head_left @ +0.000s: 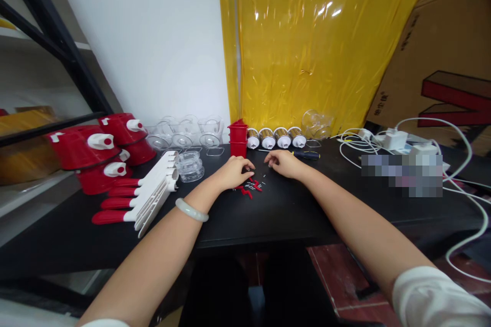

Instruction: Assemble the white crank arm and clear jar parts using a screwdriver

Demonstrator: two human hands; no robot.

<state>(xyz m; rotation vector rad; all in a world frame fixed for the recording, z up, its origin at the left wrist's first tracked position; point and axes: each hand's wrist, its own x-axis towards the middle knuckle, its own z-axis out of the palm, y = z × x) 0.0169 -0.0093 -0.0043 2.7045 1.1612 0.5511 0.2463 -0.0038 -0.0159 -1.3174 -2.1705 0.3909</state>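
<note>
My left hand (pixel 235 171) is bent over small red plastic pieces (pixel 246 192) on the black table, its fingers curved and a little apart, with nothing visible between them. Small silvery screws (pixel 251 185) lie scattered among these pieces. To the right, my right hand (pixel 284 164) hovers low over the table with its fingers curled together; whatever they may pinch is too small to make out. Behind my left hand stand stacked red plastic cups (pixel 238 138). A screwdriver with a black and yellow handle (pixel 307 155) lies just beyond my right hand.
White cylinders with gold bands (pixel 283 138) line the back. Left are red housings (pixel 90 147), white pieces with red handles (pixel 153 189), clear trays (pixel 191 166) and clear cups (pixel 210 132). White cables (pixel 462 184) and adapters (pixel 395 139) crowd the right, before a cardboard box (pixel 433 25).
</note>
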